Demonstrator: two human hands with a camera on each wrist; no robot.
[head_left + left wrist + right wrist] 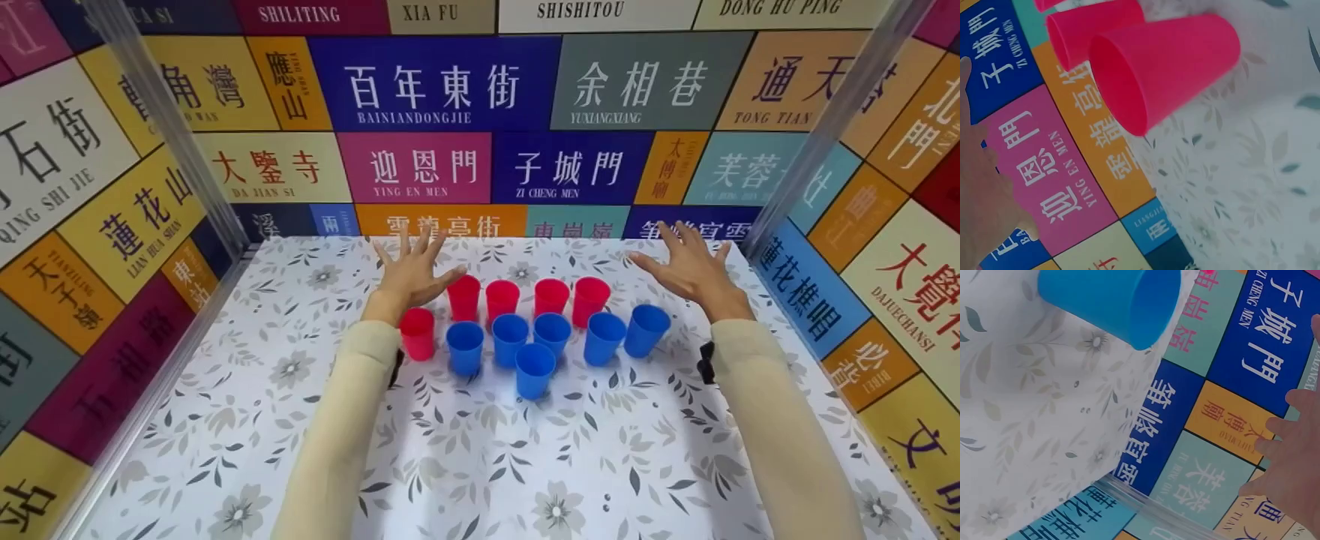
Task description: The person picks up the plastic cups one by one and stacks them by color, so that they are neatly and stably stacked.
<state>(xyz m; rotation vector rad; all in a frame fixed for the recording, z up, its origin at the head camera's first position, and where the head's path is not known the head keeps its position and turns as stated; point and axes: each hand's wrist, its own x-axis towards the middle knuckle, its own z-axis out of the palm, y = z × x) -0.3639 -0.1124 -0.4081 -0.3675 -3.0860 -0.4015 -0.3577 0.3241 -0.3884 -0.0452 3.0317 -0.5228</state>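
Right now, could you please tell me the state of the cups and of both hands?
Five red cups: upright, mouths up, none held.
Six blue cups: upright, mouths up, none held.
Left hand: raised, fingers spread, holding nothing.
Right hand: raised, fingers spread, holding nothing.

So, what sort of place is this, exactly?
Probably a small booth set up for tabletop activities, though I can't be certain. Walls printed with colourful Chinese-lettered blocks surround three sides of a flower-patterned tabletop, where red cups and blue cups stand.
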